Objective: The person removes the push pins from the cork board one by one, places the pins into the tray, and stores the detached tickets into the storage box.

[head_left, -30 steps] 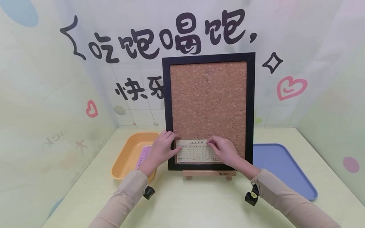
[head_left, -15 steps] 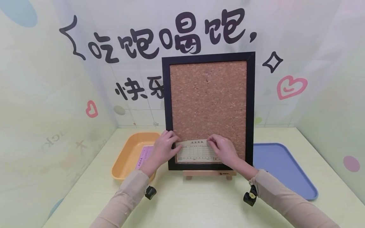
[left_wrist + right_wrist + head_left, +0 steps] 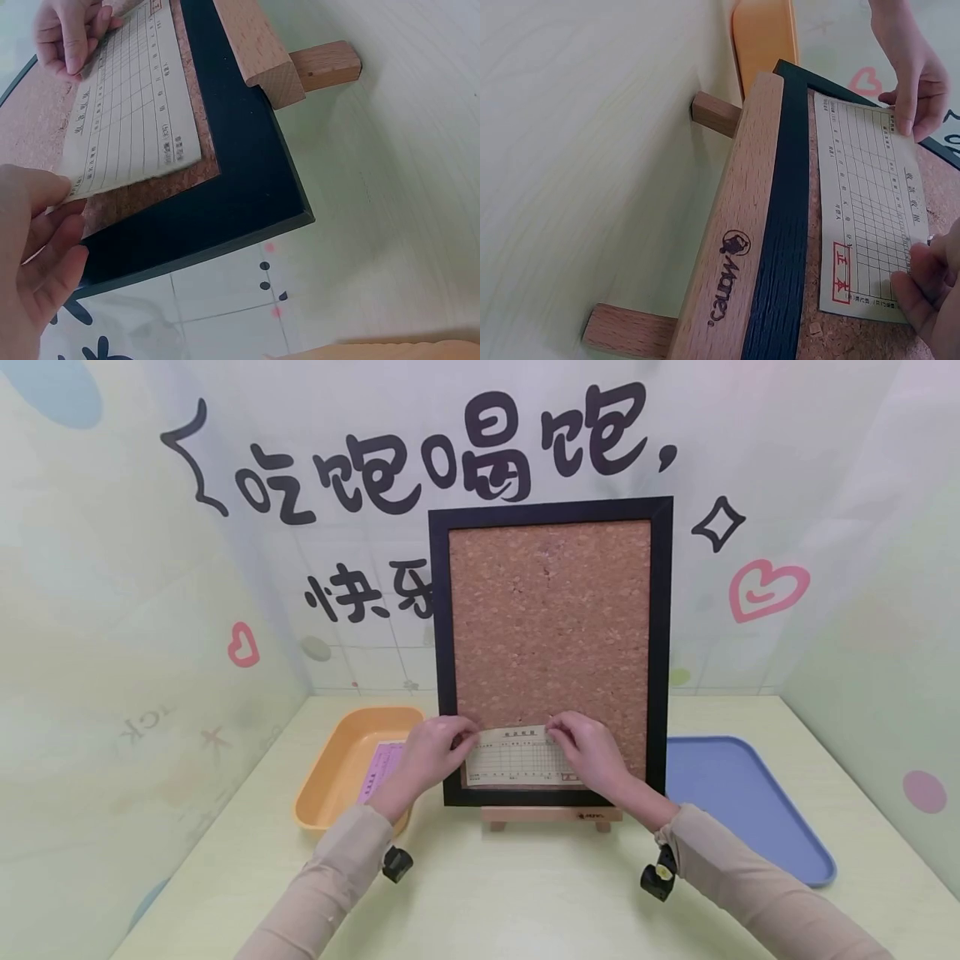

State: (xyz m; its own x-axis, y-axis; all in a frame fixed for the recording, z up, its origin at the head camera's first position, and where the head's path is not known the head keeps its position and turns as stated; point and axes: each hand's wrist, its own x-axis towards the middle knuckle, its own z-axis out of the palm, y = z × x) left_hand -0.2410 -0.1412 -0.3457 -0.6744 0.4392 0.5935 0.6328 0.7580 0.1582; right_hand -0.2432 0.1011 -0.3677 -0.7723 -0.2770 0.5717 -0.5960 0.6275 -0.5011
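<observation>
A cream printed receipt slip [image 3: 510,756] lies along the bottom of a black-framed cork board [image 3: 551,627]. My left hand [image 3: 442,747] pinches the slip's upper left corner between thumb and forefinger; the left wrist view shows that corner between the fingertips [image 3: 56,187]. At the upper right part of the slip is my right hand [image 3: 592,752], thumb and forefinger together at the top edge. In the right wrist view the right fingers [image 3: 915,296] overlap the slip near its red stamp box. The slip's right end is partly hidden behind the right hand in the head view.
The board leans on a small wooden easel [image 3: 551,815]. An orange tray [image 3: 330,777] with a purple printed slip [image 3: 381,764] stands to the left. A blue tray [image 3: 742,810] lies at the right. A printed wall [image 3: 360,668] rises behind the table.
My left fingers have come off the board's left frame edge and drawn together at the slip's upper left corner. The right hand stays nearly still at the top edge.
</observation>
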